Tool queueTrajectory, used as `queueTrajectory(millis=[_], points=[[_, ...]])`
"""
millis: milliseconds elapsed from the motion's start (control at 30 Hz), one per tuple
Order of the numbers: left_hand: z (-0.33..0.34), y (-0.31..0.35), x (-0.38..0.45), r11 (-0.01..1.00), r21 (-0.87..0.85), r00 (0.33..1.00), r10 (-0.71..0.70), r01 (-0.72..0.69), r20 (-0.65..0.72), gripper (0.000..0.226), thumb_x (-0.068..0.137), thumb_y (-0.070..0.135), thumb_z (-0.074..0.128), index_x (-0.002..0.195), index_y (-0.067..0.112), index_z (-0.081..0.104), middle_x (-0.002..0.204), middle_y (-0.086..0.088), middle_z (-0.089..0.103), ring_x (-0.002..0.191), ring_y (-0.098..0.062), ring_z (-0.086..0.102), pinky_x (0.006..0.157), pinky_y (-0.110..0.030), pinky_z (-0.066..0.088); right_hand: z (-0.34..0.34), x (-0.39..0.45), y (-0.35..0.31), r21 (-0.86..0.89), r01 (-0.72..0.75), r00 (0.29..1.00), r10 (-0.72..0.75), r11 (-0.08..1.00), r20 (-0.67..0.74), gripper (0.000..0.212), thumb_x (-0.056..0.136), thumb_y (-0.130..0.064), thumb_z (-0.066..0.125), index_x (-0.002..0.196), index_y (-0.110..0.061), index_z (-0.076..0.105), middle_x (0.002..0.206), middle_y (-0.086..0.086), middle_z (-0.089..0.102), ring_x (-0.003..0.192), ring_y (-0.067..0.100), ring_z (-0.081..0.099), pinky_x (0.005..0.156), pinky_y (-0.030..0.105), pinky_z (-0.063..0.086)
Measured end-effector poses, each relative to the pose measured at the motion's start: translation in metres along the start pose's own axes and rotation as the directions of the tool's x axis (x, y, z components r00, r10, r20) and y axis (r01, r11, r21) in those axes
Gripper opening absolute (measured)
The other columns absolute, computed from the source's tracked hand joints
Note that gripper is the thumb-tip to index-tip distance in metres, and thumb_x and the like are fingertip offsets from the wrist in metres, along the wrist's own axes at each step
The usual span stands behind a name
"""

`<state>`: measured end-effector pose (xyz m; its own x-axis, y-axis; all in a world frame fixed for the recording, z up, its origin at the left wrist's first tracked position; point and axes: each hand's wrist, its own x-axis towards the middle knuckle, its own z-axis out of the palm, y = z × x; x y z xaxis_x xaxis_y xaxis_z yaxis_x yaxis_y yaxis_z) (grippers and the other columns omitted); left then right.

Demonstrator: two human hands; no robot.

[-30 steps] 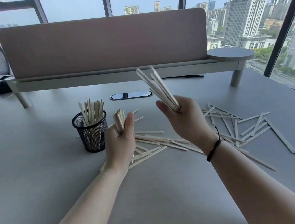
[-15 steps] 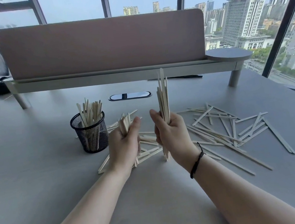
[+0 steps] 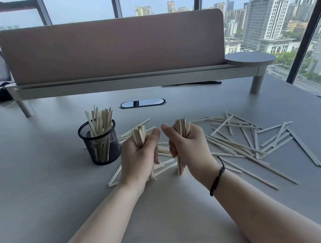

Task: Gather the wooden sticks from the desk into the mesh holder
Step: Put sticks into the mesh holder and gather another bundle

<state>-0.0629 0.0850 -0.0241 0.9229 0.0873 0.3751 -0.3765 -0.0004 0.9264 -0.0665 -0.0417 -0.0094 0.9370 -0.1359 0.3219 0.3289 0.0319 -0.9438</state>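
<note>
The mesh holder [image 3: 100, 145] stands at the left, already part-filled with upright sticks [image 3: 99, 118]. Just beside it, the left hand [image 3: 139, 159] is clenched around an upright bundle [image 3: 139, 133], its lower ends apparently on the desk [image 3: 42, 199]. The right hand [image 3: 190, 148] is clenched around a second bundle [image 3: 181, 127]. Each bundle is best tapped square before being lowered into the holder. Many loose sticks [image 3: 251, 141] are left scattered at the right.

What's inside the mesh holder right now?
The mesh holder has a bunch of wooden sticks standing upright in it, tops fanning above the rim. Their lower parts show dimly through the mesh; the holder's bottom can't be made out.
</note>
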Motion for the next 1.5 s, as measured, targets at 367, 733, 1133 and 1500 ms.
queueTrajectory(millis=[367, 733, 1133, 1500], points=[[0.001, 0.008, -0.001, 0.974, -0.127, 0.982, -0.187, 0.187, 0.006, 0.056, 0.093, 0.035, 0.067, 0.047, 0.022, 0.037, 0.043, -0.001, 0.026, 0.037, -0.015, 0.021, 0.044, -0.020, 0.022, 0.005, 0.005, -0.003, 0.064, -0.209, 0.975, 0.203, 0.976, 0.086, 0.058, 0.089, -0.024, 0.066, 0.041, -0.023, 0.033, 0.041, 0.003, 0.028, 0.039, 0.016, 0.023, 0.045, 0.026, 0.021], [-0.050, 0.067, 0.048, 0.942, -0.310, 0.965, -0.190, 0.128, -0.178, 0.069, 0.100, 0.027, 0.058, 0.037, 0.023, 0.027, 0.038, 0.006, 0.023, 0.032, -0.013, 0.020, 0.041, -0.019, 0.018, 0.077, 0.035, -0.044, 0.256, -0.237, 0.960, 0.185, 0.937, 0.212, 0.062, 0.095, -0.021, 0.059, 0.040, -0.024, 0.032, 0.040, -0.003, 0.024, 0.038, 0.014, 0.018, 0.044, 0.024, 0.018], [-0.115, 0.045, 0.117, 0.979, 0.084, 0.880, -0.126, 0.184, -0.457, 0.051, 0.099, 0.043, 0.054, 0.064, 0.006, 0.054, 0.055, -0.006, 0.059, 0.044, -0.015, 0.053, 0.051, -0.023, 0.043, 0.176, 0.092, -0.048, 0.142, -0.205, 0.979, 0.199, 0.968, 0.052, 0.043, 0.089, -0.036, 0.068, 0.062, -0.015, 0.043, 0.050, 0.005, 0.042, 0.044, 0.018, 0.040, 0.050, 0.028, 0.038], [-0.120, 0.009, 0.120, 0.935, 0.303, 0.949, -0.090, 0.185, -0.301, 0.038, 0.098, 0.050, 0.049, 0.092, 0.014, 0.058, 0.079, 0.007, 0.062, 0.074, -0.014, 0.059, 0.062, -0.032, 0.043, 0.174, 0.106, -0.019, -0.519, 0.212, 0.974, -0.136, 0.828, 0.181, 0.031, 0.099, -0.028, 0.050, 0.079, -0.007, 0.061, 0.068, 0.003, 0.059, 0.069, 0.023, 0.053, 0.063, 0.032, 0.039]])
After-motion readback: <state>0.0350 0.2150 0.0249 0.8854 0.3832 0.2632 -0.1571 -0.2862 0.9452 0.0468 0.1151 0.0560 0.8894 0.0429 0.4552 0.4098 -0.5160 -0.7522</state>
